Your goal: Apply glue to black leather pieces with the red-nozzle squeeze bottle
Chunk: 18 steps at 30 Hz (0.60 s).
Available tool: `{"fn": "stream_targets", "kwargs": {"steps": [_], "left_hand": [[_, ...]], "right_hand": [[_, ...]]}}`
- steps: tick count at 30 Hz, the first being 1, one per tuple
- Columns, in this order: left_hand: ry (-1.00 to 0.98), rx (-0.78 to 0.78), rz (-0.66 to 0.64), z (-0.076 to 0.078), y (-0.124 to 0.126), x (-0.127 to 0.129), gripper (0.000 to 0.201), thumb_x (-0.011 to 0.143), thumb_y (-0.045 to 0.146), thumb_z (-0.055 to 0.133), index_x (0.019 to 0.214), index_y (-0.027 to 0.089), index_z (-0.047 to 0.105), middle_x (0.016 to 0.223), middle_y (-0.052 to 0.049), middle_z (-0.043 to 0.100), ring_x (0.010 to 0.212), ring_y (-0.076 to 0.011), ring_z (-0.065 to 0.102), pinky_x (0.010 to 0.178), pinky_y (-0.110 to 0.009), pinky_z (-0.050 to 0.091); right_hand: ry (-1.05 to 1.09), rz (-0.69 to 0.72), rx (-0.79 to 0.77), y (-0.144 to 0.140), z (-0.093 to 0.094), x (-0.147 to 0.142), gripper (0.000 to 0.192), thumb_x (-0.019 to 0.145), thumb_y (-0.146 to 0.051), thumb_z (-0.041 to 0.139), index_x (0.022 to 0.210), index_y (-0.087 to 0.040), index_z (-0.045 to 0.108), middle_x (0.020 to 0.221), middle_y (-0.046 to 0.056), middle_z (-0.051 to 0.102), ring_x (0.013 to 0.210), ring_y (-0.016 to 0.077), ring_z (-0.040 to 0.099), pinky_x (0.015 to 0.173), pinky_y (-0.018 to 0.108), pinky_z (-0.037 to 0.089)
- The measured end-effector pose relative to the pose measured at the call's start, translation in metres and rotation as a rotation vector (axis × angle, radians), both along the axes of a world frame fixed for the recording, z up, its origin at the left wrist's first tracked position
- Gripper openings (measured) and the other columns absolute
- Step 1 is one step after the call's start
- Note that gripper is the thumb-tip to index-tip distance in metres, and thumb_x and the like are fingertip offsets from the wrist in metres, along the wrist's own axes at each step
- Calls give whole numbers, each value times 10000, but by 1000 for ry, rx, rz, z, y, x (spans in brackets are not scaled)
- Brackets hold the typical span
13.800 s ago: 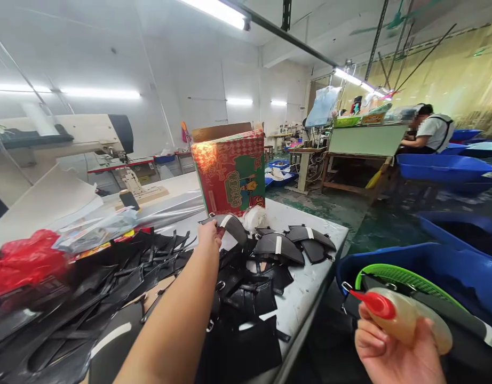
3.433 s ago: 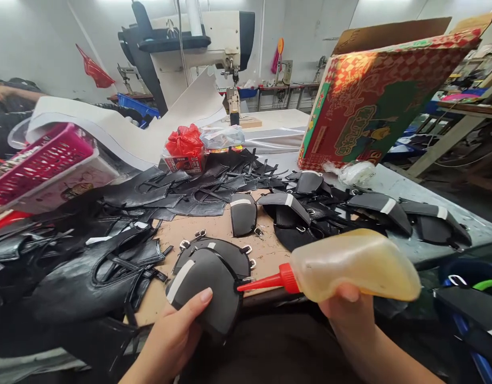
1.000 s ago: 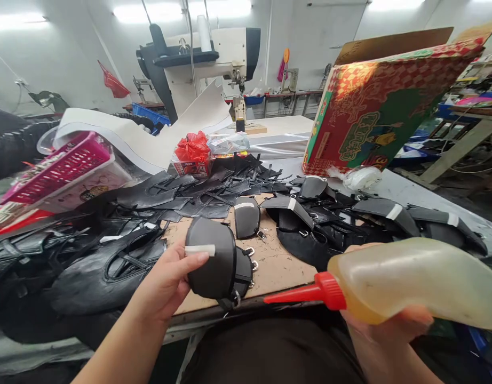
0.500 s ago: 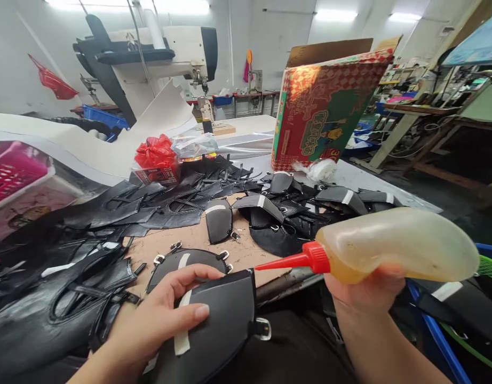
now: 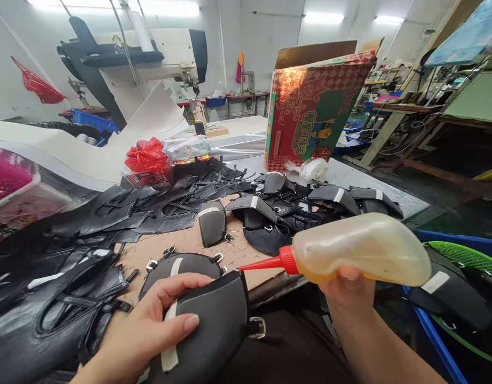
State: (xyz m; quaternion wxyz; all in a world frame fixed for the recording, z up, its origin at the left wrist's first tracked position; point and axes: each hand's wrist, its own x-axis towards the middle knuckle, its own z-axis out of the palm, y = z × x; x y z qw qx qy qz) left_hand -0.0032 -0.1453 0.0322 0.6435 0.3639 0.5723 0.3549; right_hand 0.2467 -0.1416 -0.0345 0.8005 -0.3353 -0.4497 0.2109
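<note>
My left hand (image 5: 150, 328) presses a black leather piece (image 5: 220, 320) with a white tape strip and a metal ring against the table's front edge. In my right hand (image 5: 346, 290) lies a soft squeeze bottle (image 5: 366, 250) of yellowish glue, held sideways. Its red nozzle (image 5: 266, 262) points left, with the tip just above the top corner of the piece. A similar rounded black piece (image 5: 182, 265) with buckles lies flat just behind, on the brown board (image 5: 150, 250).
Heaps of black leather parts (image 5: 70, 282) cover the left and middle of the table. A red-green cardboard box (image 5: 310, 112), a red bag (image 5: 145, 154) and a sewing machine (image 5: 150, 53) stand behind. A blue tub (image 5: 442, 346) with a green basket sits at the right.
The bottle came down and left, bringing the nozzle tip to the piece's corner. My left hand keeps the piece at the table edge, after lifting and turning it a second ago.
</note>
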Motion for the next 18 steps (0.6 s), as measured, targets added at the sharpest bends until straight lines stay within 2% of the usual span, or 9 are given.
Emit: {"fn": "stream_targets", "kwargs": {"steps": [5,10,14,18], "left_hand": [[-18,-21,16,-1,-1,0,378,417,202,842,776,201,722,587,-42,705,421,-173,608,393,-214,466],[-45,-40,61,4,0,6,388,371,193,848,734,219,714,560,-33,702,401,-163,603,384,-206,463],[-75,-52,85,6,1,8,389,355,175,847,713,225,706,510,-26,685,353,-146,576,364,-191,440],[-104,-54,81,4,4,7,403,359,170,845,732,217,699,560,-37,706,386,-172,608,379,-210,464]], "right_hand": [[32,19,-58,2,4,-1,507,690,-533,709,1118,-296,575,990,74,665,940,294,627,561,378,587],[68,85,-141,4,11,-6,529,658,-580,697,1072,-268,593,973,88,665,913,307,636,554,400,587],[128,101,-178,5,8,-7,503,625,-574,714,1003,-258,615,933,87,667,895,307,641,554,391,586],[155,146,-189,5,1,-10,494,624,-575,710,984,-250,620,910,93,668,901,314,639,584,417,587]]}}
